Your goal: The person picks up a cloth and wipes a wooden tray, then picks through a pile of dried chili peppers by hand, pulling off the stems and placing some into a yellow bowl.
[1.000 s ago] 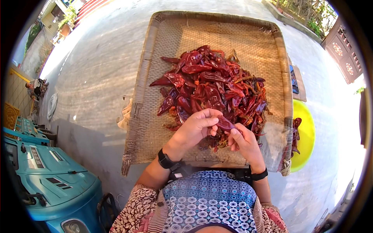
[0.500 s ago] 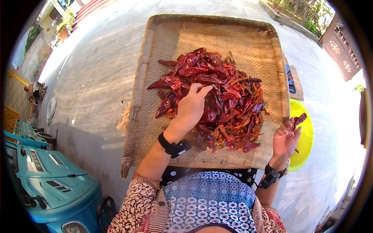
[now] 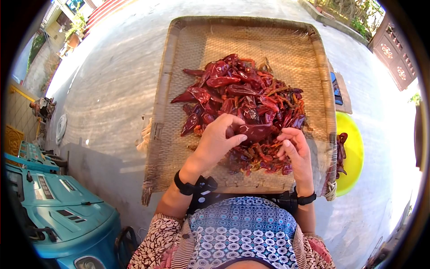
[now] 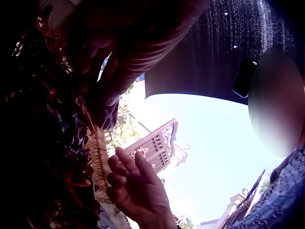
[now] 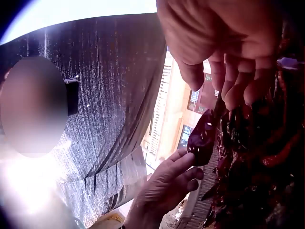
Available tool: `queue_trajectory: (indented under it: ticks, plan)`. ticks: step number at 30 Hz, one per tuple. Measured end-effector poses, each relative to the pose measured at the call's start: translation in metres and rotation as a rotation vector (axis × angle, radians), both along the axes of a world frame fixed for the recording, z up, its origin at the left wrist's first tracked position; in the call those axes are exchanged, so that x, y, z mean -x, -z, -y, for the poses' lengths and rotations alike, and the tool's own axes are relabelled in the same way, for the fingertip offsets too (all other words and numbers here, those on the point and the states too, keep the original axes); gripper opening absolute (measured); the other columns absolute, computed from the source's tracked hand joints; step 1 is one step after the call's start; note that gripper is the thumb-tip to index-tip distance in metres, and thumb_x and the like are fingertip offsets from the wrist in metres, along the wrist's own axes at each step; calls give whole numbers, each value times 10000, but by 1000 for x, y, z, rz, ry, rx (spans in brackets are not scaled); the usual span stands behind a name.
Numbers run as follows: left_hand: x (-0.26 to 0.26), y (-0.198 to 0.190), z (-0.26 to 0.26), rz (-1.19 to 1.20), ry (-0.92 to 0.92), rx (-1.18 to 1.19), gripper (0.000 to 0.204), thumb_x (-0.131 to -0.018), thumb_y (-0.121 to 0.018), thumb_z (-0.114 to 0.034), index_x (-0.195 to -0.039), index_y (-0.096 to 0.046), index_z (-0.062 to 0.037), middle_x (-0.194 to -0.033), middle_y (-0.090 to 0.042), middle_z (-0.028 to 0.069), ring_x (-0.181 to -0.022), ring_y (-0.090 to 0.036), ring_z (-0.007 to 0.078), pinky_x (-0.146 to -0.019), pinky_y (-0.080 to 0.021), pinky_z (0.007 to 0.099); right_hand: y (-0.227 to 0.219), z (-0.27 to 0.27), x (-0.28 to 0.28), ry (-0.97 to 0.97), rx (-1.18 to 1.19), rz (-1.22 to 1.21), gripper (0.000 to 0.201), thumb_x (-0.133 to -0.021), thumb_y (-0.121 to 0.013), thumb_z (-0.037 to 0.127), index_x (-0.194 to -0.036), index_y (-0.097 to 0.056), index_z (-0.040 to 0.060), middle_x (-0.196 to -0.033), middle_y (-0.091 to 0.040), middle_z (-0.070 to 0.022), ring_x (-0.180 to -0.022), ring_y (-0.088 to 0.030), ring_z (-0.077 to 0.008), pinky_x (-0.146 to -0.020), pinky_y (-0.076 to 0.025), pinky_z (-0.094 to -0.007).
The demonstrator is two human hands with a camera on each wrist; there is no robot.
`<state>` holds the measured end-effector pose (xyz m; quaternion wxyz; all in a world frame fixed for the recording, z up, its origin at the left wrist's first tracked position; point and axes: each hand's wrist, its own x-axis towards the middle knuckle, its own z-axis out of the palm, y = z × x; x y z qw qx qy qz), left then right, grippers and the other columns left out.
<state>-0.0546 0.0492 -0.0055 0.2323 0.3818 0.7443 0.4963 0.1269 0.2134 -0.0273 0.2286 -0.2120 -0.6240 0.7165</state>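
Note:
In the head view my left hand point(image 3: 218, 140) pinches a dark red dried chili point(image 3: 255, 132) between thumb and fingers, over the front of a heap of red chilies point(image 3: 242, 89) on a woven tray point(image 3: 197, 40). Just right of that chili's tip is my right hand point(image 3: 297, 154), its fingers relaxed and slightly bent, holding nothing. The right wrist view shows the held chili point(image 5: 201, 138) at the fingertips of my left hand point(image 5: 164, 188), below my right hand point(image 5: 224, 43), and a gap separates them.
Right of the tray sits a yellow basin point(image 3: 354, 157) with dark chilies in it. A phone point(image 3: 336, 88) lies on a board beside the tray's right edge. At the lower left stands a teal vehicle point(image 3: 58, 210); a brown gate point(image 3: 393, 56) is at the far right.
My left hand has lifted a chili from the heap and come back toward me. My right hand has moved left from beside the yellow basin, and the chili it held is gone from it.

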Motion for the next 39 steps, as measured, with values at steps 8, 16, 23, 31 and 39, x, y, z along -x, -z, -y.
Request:
queue_trajectory:
  ticks: [8, 16, 23, 31, 39]
  plan:
    - [-11, 23, 1, 493, 187, -125, 243, -926, -645, -120, -1147, -577, -44, -949, -634, 5, -805, -589, 69, -673, -500, 224, 10, 14, 11, -108, 55, 42, 249, -970, -597, 198, -1147, -567, 26, -788, -621, -4, -647, -558, -53, -616, -446, -198]
    - [-15, 29, 0, 805, 246, -166, 254, -917, -654, -111, -1146, -573, -35, -955, -632, 13, -743, -609, 94, -646, -503, 225, 21, 15, 4, -164, 296, 45, 193, -976, -584, 197, -1092, -576, 43, -817, -646, -26, -633, -570, -70, -580, -448, -198]
    - [17, 14, 6, 361, -135, -116, 253, -873, -671, -78, -1105, -587, -22, -921, -584, 13, -739, -558, 84, -649, -482, 227, 28, -29, -22, 159, 401, -179, 158, -982, -557, 171, -1094, -576, 61, -852, -653, -41, -629, -582, -116, -589, -489, -252]
    - [84, 47, 47, -539, -453, 534, 301, -812, -643, -127, -1107, -611, -78, -1083, -596, 172, -965, -617, 362, -824, -502, 444, 54, -112, -102, 431, 910, -814, 344, -972, -570, 284, -1181, -563, 11, -1002, -669, -90, -722, -537, -143, -665, -473, -256]
    - [80, 43, 52, -407, -430, 573, 219, -815, -671, -168, -1007, -607, -86, -978, -638, 144, -915, -629, 351, -781, -494, 447, 64, -93, -78, 210, 813, -642, 290, -1009, -484, 231, -1215, -544, 36, -963, -639, -44, -724, -502, -124, -609, -432, -252]
